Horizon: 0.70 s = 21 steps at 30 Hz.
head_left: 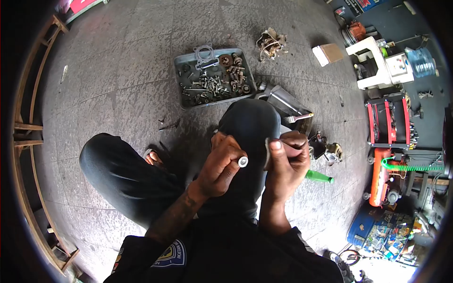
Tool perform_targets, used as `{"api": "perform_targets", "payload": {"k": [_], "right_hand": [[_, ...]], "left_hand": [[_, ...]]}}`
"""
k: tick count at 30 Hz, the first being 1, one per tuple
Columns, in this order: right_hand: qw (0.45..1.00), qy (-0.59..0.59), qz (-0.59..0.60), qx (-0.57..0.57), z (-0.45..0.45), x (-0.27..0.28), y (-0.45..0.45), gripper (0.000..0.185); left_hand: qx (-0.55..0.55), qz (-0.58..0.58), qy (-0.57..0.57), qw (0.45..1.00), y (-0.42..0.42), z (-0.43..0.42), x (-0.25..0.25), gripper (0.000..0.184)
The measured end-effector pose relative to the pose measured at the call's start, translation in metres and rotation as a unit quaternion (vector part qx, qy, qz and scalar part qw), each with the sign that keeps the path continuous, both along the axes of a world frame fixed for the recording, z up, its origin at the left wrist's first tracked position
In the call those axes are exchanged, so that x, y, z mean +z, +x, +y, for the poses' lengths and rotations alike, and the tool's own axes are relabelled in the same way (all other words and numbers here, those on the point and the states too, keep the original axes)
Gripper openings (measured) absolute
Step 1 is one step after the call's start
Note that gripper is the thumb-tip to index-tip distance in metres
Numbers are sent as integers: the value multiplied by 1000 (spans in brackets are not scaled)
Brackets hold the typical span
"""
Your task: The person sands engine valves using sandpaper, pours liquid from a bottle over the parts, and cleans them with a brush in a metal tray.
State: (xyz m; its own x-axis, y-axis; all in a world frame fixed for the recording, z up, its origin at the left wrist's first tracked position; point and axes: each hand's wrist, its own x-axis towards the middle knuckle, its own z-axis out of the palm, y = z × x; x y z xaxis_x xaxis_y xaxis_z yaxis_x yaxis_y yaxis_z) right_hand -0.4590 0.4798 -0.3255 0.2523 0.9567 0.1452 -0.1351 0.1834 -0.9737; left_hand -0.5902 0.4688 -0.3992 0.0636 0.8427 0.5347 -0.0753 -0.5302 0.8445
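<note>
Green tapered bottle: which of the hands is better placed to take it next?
Probably the right hand: the bottle shows nearer it than the left hand. Yet the right holds a thin greyish sheet, the left a pale round-ended part.

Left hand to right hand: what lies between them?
In the head view, a pale round-ended part and a thin grey piece, with the dark trouser leg behind.

shirt (226, 250): black | patch (178, 254): blue, yellow, white edging, lettered "IKATAN" | trousers (125, 174): dark, long

Blue water jug (421, 62), orange tank (378, 183), wooden bench (29, 126)
</note>
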Motion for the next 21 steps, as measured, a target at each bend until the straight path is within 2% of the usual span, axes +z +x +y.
{"api": "perform_targets", "payload": {"k": [6, 10, 12, 16, 21], "right_hand": [[998, -23, -3, 65, -18, -5, -6, 21], [991, -99, 22, 89, -20, -1, -10, 22], [984, 20, -151, 93, -16, -11, -11, 24], [993, -40, -68, 83, -16, -5, -12, 27], [994, -30, -95, 49, -14, -6, -10, 26]], "left_hand": [[4, 0, -30, 1000, -2, -2, 2, 15], [8, -21, -35, 999, 0, -1, 3, 11], [8, 5, -25, 1000, -1, -1, 5, 9], [1, 31, -20, 999, 0, -5, 5, 7], [23, 66, 26, 997, 2, -1, 6, 5]]}}
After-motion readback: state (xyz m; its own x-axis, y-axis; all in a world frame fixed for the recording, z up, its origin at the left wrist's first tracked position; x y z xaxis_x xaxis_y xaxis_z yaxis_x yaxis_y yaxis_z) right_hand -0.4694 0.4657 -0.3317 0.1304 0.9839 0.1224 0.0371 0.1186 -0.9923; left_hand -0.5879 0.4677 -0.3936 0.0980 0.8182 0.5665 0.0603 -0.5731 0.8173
